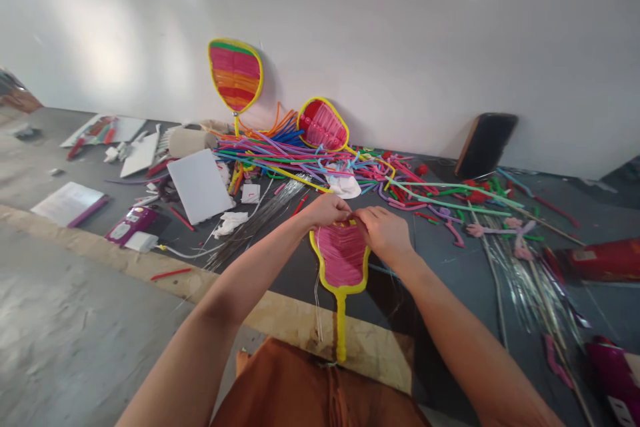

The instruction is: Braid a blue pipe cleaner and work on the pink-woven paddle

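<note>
A hand fan (343, 257) with a pink wound face and a yellow fuzzy rim lies in front of me, its yellow handle pointing toward my body. At its far edge my left hand (330, 209) is closed in a pinch. My right hand (386, 232) is also closed, gripping the same edge from the right, with its fingertips nearly meeting the left ones. Any small strand between the fingertips is hidden. Thin pale threads (318, 307) hang along the fan's left side.
Behind lie heaped pipe cleaners (285, 150), a striped fan (235, 77) and a pink-red fan (324, 125). A white card (200, 185) and a purple device (131, 225) are at left. A phone (485, 145) leans against the white panel (380, 33); silvery strips (515, 280) lie at right.
</note>
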`<state>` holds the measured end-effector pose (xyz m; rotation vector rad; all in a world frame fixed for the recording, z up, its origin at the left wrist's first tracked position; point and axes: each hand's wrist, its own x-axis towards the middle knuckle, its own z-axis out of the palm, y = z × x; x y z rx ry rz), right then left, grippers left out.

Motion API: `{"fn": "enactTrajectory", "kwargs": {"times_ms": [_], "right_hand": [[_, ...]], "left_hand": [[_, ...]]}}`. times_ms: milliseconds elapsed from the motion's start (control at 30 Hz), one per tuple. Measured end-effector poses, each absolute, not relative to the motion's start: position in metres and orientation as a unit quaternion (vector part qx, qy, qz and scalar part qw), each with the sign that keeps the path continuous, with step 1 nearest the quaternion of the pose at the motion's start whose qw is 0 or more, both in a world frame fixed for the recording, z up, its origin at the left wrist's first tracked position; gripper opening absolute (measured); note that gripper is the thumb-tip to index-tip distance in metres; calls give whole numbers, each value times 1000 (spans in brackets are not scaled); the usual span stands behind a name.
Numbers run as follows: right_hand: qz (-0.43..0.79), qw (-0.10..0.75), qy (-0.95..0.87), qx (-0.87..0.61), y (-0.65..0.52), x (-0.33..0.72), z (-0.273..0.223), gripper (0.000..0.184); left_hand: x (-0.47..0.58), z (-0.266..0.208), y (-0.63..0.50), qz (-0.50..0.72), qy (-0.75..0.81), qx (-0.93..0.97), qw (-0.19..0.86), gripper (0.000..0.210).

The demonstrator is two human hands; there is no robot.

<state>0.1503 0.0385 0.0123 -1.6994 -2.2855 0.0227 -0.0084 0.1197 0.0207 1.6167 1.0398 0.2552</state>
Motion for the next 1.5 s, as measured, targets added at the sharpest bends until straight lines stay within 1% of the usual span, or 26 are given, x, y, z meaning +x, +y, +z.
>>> {"fn": "enactTrajectory", "kwargs": {"times_ms": [133,433,533,767,833,900,1033,1067,1133,1233,1333,1400,1500], "right_hand": [[-14,152,-826,-543,41,156,11,21],[38,216,-841,-494,41,173,8,14],[35,225,-845,-484,40,173,8,13],[24,217,-858,-465,40,174,8,15],[30,222,-853,-471,40,174,8,15],[45,230,-846,-479,40,175,8,15],[96,249,-829,-492,40,176,9,16],[108,252,-825,-495,40,176,9,16],[131,258,-816,-501,40,176,10,16],[161,267,-803,-507,39,175,10,16],[190,272,-788,-519,39,173,11,18],[225,279,-771,-526,39,175,13,20],[309,314,-718,-538,38,182,19,26]], "left_hand": [[-9,21,119,103,428,677,590,14],[-12,29,122,52,349,636,686,11],[-12,29,122,38,335,645,686,12],[-10,35,117,37,359,712,602,10],[-9,38,112,50,374,730,570,12],[-8,41,105,71,391,778,487,16],[-7,42,89,79,379,898,210,21],[-6,41,86,75,367,912,168,23],[-6,39,82,75,348,927,115,26],[-7,34,80,98,337,932,84,26],[-9,33,81,131,344,926,79,25],[-9,33,82,147,359,917,91,24],[-11,34,85,170,378,900,136,22]]}}
